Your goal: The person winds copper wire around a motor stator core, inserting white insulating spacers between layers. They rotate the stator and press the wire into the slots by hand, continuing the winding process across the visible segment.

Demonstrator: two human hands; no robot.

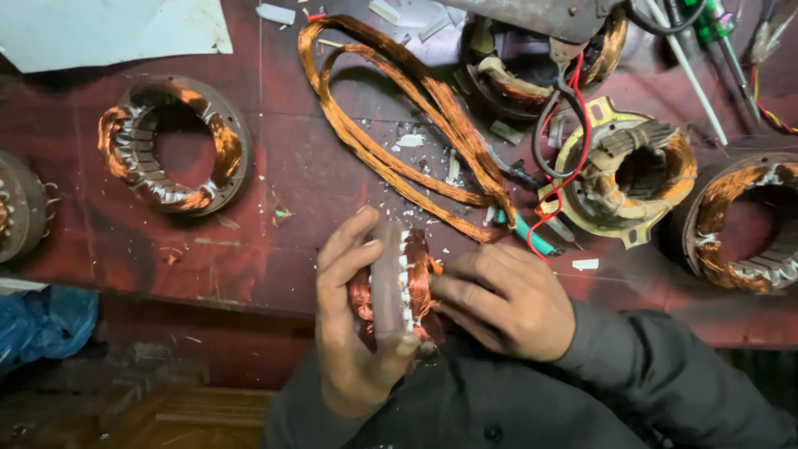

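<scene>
At 6 o'clock over the bench (291, 166), left hand (353, 333) fingers clasp a motor stator (399, 287) edge-on; right hand (503, 303) fingers pinch its copper winding (418, 283).

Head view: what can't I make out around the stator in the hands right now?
- Stator: seen edge-on; its bore is hidden by the left hand and right hand.
- Right hand's fingers: tips are tucked against the copper winding, so what they pinch cannot be told.
- Stator at the left edge: cut off by the frame.
- Tool at the top: cut off by the frame edge.
</scene>
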